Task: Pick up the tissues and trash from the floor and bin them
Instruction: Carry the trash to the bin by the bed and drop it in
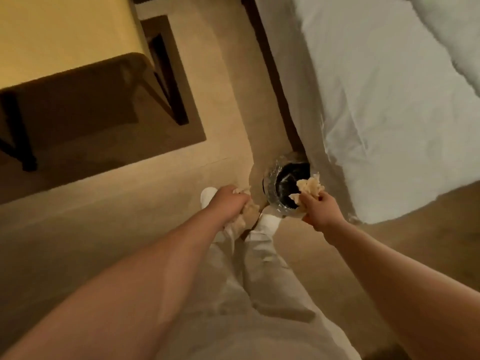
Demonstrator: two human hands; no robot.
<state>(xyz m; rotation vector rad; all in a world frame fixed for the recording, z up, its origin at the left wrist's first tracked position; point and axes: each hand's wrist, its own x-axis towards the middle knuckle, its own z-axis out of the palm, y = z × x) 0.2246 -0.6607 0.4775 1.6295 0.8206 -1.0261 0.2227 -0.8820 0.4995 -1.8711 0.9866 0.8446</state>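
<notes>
A small round bin (270,178) with a clear plastic liner and a dark inside stands on the floor against the bed's corner. My right hand (318,207) is shut on a crumpled tissue (310,187), held over the bin's near right rim. My left hand (230,200) is shut on another wad of tissues (248,213), just left of the bin and above my feet.
A bed with white sheets (389,100) fills the right side, its dark base running along the floor. A yellow-topped table (65,42) with dark legs stands at the upper left over a brown rug (104,131). My white-trousered legs and white shoes (207,194) are below my hands.
</notes>
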